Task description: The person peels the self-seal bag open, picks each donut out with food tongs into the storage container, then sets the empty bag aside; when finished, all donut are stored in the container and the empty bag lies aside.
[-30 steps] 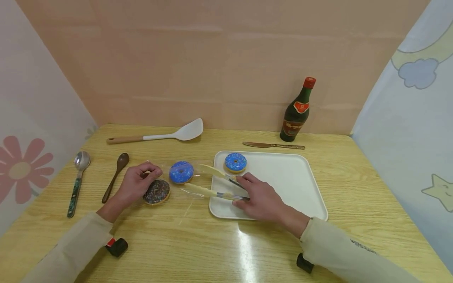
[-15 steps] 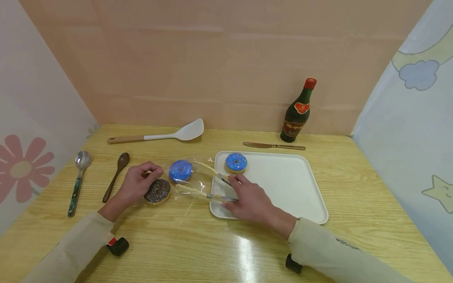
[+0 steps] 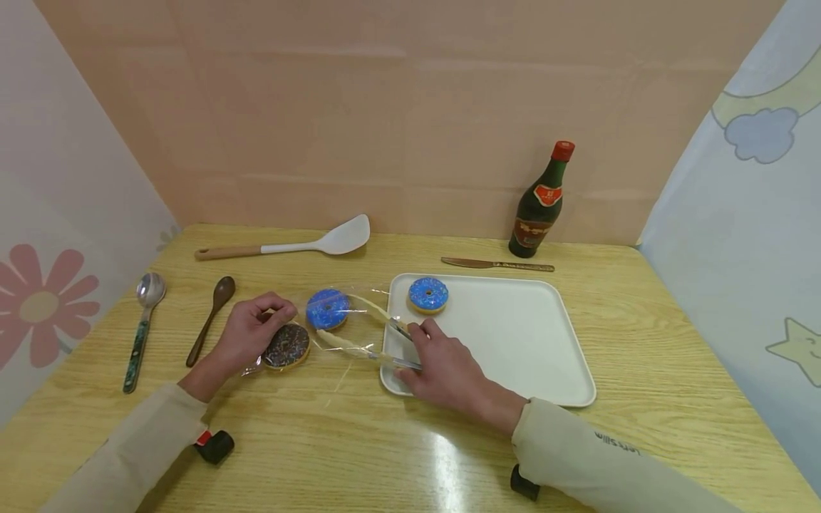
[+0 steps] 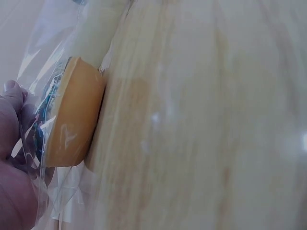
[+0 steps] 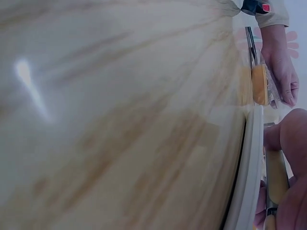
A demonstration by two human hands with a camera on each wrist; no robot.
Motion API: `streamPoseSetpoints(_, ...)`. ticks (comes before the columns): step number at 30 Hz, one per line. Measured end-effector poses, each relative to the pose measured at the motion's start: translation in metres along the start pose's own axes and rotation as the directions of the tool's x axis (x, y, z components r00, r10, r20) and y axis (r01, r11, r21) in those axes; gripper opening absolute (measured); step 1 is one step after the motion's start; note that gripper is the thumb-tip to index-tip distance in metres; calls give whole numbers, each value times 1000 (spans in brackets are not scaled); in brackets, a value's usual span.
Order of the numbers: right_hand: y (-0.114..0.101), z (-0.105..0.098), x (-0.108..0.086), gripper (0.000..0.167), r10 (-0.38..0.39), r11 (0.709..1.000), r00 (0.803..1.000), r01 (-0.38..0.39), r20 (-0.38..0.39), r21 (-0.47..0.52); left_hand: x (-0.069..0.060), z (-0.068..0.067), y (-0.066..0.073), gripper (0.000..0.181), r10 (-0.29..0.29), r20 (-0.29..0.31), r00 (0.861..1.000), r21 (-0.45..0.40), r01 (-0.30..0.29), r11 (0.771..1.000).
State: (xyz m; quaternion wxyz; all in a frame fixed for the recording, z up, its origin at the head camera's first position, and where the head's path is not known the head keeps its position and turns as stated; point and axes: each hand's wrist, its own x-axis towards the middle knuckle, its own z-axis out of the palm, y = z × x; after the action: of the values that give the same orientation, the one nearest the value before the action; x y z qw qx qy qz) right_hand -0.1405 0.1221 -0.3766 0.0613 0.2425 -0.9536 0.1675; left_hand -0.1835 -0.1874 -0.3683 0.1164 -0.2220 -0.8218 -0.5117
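Note:
My left hand pinches the edge of a clear plastic bag, beside a chocolate doughnut with sprinkles. Within the bag, that doughnut and a blue one lie on the table. My right hand grips tongs with pale tips and metal arms. Their tips are spread apart inside the bag's mouth, at the right side of the blue doughnut. Another blue doughnut sits at the far left corner of a white tray, beyond the right hand.
A white spatula with a wooden handle lies at the back. On the left are a metal spoon and a dark wooden spoon. Behind the tray lie a knife and a standing green bottle.
My right hand has moved left with the tongs, and their tips have come up to the bagged blue doughnut, slightly further spread. The left hand has stayed almost still.

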Motion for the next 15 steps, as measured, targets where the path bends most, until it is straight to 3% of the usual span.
streamPoseSetpoints(15,1,3,0,54,-23,1000,1000,23,21,7,-1,0,0,9,-11,-22,1000,35,12,999)
